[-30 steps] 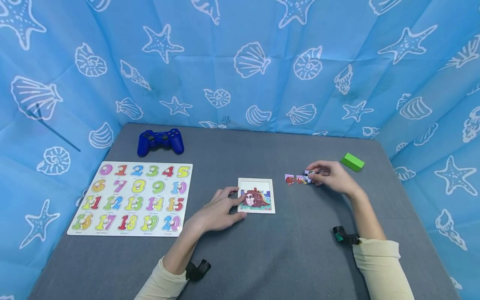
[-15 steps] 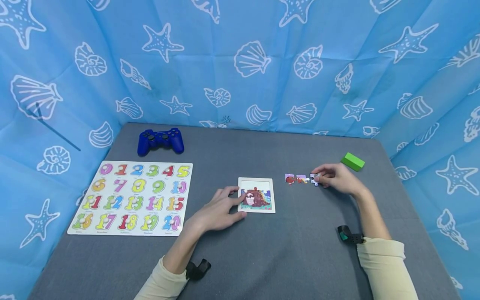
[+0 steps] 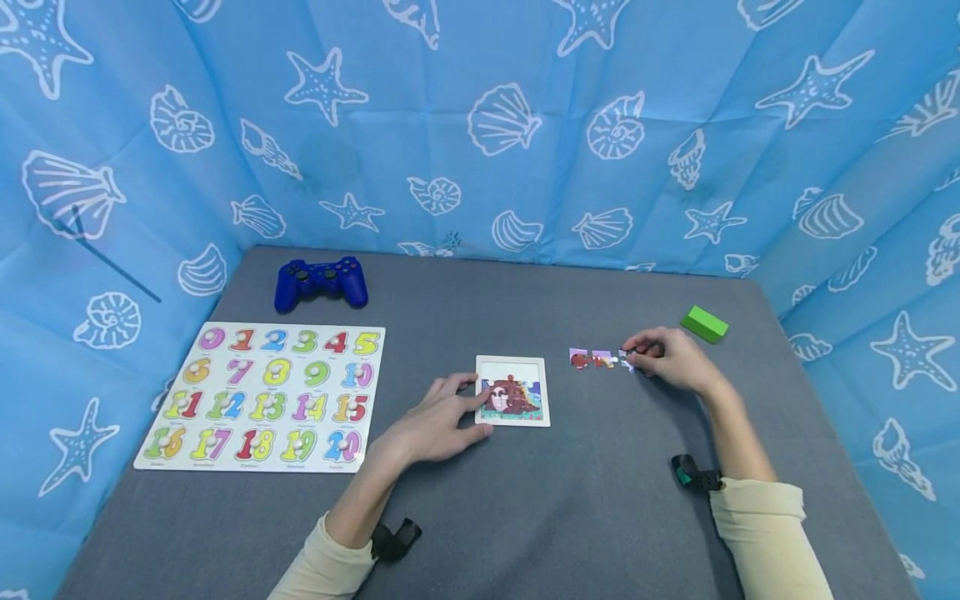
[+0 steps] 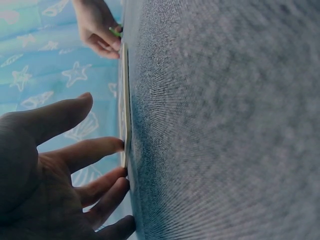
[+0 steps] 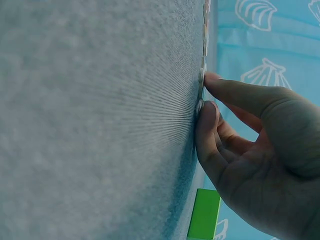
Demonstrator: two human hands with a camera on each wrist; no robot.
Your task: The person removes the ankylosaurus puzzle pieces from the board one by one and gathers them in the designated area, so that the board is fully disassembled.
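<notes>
puzzle piece [image 3: 624, 362], pinched by right hand [image 3: 671, 358]

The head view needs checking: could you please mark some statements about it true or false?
1. The left hand touches the framed puzzle. True.
2. The framed puzzle is completely filled. False: its upper part is bare.
3. The right hand holds the rightmost loose piece. True.
4. The green block is nearer the left hand. False: the green block is nearer the right hand.
5. The number board lies left of the framed puzzle. True.
</notes>
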